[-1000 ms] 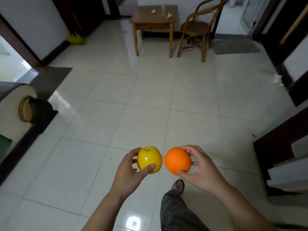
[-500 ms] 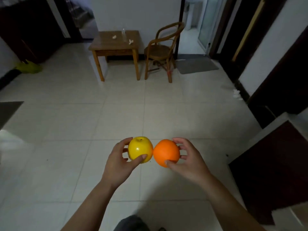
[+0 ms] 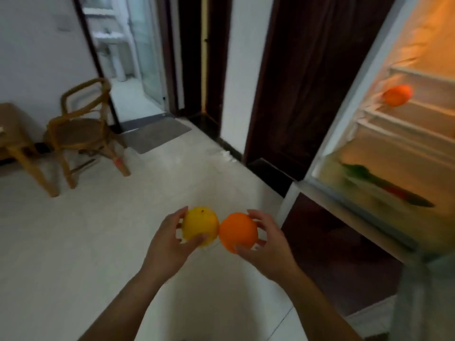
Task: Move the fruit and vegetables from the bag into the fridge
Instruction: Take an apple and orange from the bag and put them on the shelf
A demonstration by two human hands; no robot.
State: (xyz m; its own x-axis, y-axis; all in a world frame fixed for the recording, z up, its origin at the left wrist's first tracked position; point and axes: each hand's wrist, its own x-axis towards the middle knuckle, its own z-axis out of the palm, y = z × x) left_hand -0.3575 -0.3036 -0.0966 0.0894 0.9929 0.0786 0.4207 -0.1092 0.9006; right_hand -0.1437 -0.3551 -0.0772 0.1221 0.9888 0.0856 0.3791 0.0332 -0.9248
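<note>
My left hand (image 3: 167,247) grips a yellow apple (image 3: 200,225) in front of me, low in the middle of the view. Right beside it, touching, is an orange (image 3: 237,231) held in my right hand (image 3: 267,247). The fridge (image 3: 344,119) stands open at the right, lit inside. An orange fruit (image 3: 397,95) lies on one of its upper shelves. Green and red vegetables (image 3: 384,184) lie in the lower compartment, blurred. The bag is out of view.
A wicker chair (image 3: 83,134) and the corner of a wooden table (image 3: 14,134) stand at the left on the pale tiled floor. A grey mat (image 3: 155,134) lies before a doorway. Dark wooden door panels (image 3: 307,82) stand between doorway and fridge.
The view has swung to the right: the table and chair slid to the left and the open fridge came into sight. Both hands still hold the fruit side by side.
</note>
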